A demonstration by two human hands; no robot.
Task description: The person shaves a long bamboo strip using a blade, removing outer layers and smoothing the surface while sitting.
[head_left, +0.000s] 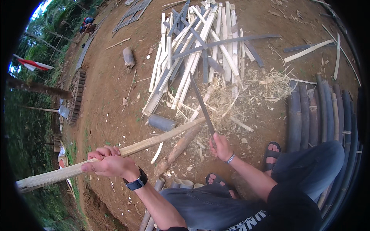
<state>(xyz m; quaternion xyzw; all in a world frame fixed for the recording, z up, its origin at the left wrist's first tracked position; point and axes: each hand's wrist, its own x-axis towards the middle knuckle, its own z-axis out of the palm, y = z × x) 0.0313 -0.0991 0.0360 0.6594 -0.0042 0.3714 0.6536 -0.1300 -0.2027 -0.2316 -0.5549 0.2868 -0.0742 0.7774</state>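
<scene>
A long, pale split-bamboo strip (154, 138) slants up from the lower left to the middle. My left hand (110, 165) is wrapped around it, with a dark watch band on the wrist. In my right hand (220, 147) is the handle of a machete (202, 102), its dark narrow blade pointing up and away from me. The strip's far end meets or passes close by the blade; I cannot tell whether they touch. Under that end lies a short wooden log (181, 148) on the soil. Curly bamboo shavings (231, 104) are heaped just beyond the blade.
A big pile of split bamboo strips (196, 50) lies ahead. Dark bamboo poles (331, 115) are lined up at the right, beside my bent leg. Short bamboo pieces (162, 123) (128, 57) rest on the ground. Far left, another person (88, 25) crouches near trees.
</scene>
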